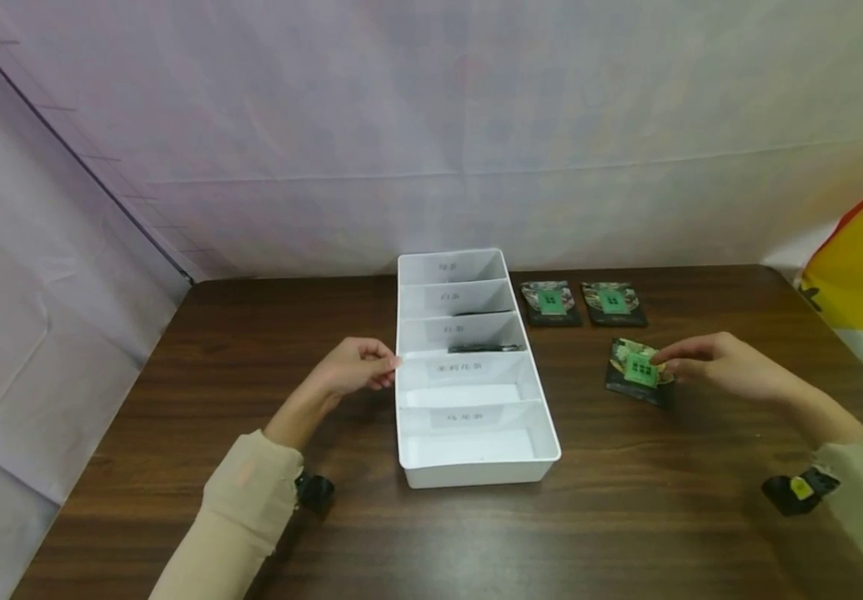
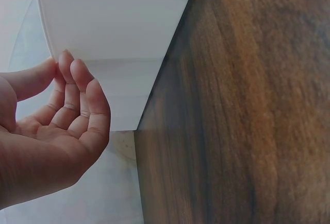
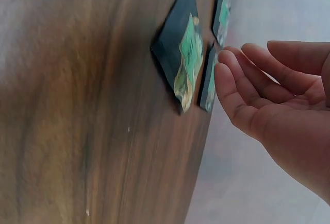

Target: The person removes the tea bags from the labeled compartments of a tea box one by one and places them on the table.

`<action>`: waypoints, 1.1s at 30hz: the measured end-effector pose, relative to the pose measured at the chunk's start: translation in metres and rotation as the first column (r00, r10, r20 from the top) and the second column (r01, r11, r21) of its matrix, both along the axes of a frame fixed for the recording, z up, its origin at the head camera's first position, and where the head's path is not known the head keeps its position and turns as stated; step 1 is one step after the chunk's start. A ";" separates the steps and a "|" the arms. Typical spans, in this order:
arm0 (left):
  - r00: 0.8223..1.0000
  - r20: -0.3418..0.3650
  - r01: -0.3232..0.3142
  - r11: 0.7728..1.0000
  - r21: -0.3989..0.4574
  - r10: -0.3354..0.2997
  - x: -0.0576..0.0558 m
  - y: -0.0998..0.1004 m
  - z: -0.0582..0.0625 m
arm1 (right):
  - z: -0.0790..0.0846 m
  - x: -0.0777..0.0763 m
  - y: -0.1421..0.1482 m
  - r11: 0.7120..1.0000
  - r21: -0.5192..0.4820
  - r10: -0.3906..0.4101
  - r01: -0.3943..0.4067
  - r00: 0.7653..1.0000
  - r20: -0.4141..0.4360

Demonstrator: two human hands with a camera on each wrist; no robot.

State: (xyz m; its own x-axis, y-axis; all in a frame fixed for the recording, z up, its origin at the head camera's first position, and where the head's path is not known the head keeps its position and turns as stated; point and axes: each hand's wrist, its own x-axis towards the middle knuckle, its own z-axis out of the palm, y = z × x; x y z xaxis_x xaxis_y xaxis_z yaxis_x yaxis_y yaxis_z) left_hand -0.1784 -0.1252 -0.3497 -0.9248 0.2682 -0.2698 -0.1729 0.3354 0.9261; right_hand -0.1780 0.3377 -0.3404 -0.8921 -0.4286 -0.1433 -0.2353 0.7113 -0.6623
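A long white divided box (image 1: 476, 475) stands on the table, with labels on its compartment walls. My left hand (image 1: 359, 364) pinches the box's left rim between thumb and fingertips, as the left wrist view also shows. To the right of the box lies a dark sachet (image 1: 619, 385) with a green label, set at an angle on the table. My right hand (image 1: 735, 367) hovers by this sachet, its fingertips overlapping the sachet's right edge in the head view. In the right wrist view the fingers (image 3: 242, 92) are loosely curved and stand apart from the sachet, holding nothing.
Two similar sachets, a left one (image 1: 551, 317) and a right one (image 1: 614, 315), lie side by side near the table's back edge. Dark flat items (image 1: 485, 348) sit in a middle compartment. A pale curtain (image 1: 311, 167) hangs behind the brown table (image 1: 251, 317).
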 end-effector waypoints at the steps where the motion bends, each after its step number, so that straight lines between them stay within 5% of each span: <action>1: 1.000 -0.003 0.003 1.000 0.000 -0.003 0.000 0.000 0.000 | -0.001 0.001 -0.002 1.000 -0.012 0.008 -0.008 1.000 0.003; 10: 1.000 0.001 0.000 1.000 -0.003 0.000 -0.001 -0.001 0.001 | -0.011 0.002 -0.010 0.999 -0.023 0.025 -0.023 0.994 0.107; 17: 1.000 -0.008 0.012 1.000 0.014 -0.012 -0.002 -0.001 -0.001 | -0.018 0.005 -0.009 0.999 -0.020 0.048 -0.047 0.995 0.089; 33: 1.000 0.005 -0.001 1.000 0.008 0.001 0.001 0.001 0.001 | -0.018 0.004 0.016 0.998 0.046 -0.051 0.047 0.996 0.074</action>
